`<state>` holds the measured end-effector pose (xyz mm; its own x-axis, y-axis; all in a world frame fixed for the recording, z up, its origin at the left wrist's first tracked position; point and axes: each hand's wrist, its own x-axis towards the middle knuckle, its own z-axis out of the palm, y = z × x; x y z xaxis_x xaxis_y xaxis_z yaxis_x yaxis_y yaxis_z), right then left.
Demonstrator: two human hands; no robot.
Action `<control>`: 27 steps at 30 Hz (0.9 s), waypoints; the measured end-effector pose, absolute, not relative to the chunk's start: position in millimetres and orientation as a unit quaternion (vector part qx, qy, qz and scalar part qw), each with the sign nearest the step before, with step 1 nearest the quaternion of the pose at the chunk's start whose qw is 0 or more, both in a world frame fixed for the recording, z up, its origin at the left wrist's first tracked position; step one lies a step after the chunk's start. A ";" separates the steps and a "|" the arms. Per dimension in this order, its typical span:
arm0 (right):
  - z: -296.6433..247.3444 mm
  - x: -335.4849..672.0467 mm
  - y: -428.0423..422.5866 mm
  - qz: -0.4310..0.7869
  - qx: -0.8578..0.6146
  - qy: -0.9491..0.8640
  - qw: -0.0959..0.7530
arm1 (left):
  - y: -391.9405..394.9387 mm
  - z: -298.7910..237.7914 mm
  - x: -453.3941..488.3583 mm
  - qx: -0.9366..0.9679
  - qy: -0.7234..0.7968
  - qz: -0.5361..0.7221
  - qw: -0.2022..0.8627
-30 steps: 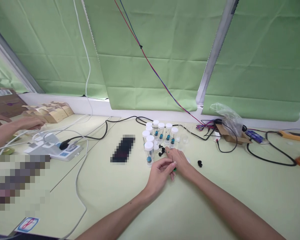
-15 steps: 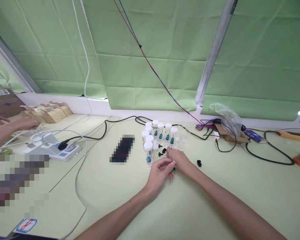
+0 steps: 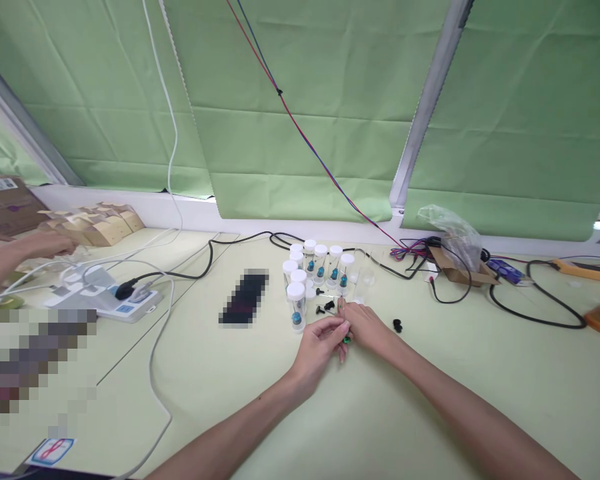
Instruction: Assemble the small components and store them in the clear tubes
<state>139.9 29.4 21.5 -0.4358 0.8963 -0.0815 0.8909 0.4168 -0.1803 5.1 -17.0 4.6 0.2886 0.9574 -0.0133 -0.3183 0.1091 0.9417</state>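
Note:
My left hand and my right hand meet low over the pale green table, fingertips pinched together on a tiny green part with a thin pin. Just behind them stands a cluster of small clear vials with white caps, most holding a blue piece. Small black parts lie between the vials and my fingers, and another black part lies right of my right hand.
A dark phone lies left of the vials. A white power strip with cables sits at the left, where another person's hand works near small wooden boxes. Black cables, a cardboard piece and a plastic bag lie at the back right.
My hands have stayed pinched together on the small part, shifting only slightly. The other person's hand at the left has drawn back a little.

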 end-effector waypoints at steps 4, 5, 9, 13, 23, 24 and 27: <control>19.5 141.4 29.4 0.109 -0.524 -0.844 0.026 | -17.6 4.6 5.7 0.462 0.349 0.478 0.661; 19.6 141.9 29.3 0.113 -0.522 -0.845 0.030 | -17.8 4.7 5.7 0.463 0.349 0.477 0.661; 20.8 144.0 30.0 0.130 -0.524 -0.840 0.052 | -19.0 4.6 5.8 0.463 0.345 0.476 0.663; 20.0 146.0 33.4 0.149 -0.525 -0.834 0.083 | -20.1 3.2 6.7 0.461 0.346 0.473 0.666; 16.2 151.0 35.0 0.143 -0.540 -0.812 0.172 | -18.4 0.4 7.1 0.456 0.344 0.481 0.666; 15.8 152.3 34.4 0.138 -0.538 -0.811 0.182 | -18.3 0.2 6.9 0.455 0.344 0.481 0.666; 14.6 157.5 30.6 0.119 -0.520 -0.813 0.234 | -18.0 -0.8 6.6 0.449 0.345 0.479 0.670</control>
<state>157.5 30.6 14.6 -0.3490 0.9016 0.2558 0.7898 0.4299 -0.4376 6.6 -18.0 -0.8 0.3022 0.9527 -0.0322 -0.3317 0.1368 0.9334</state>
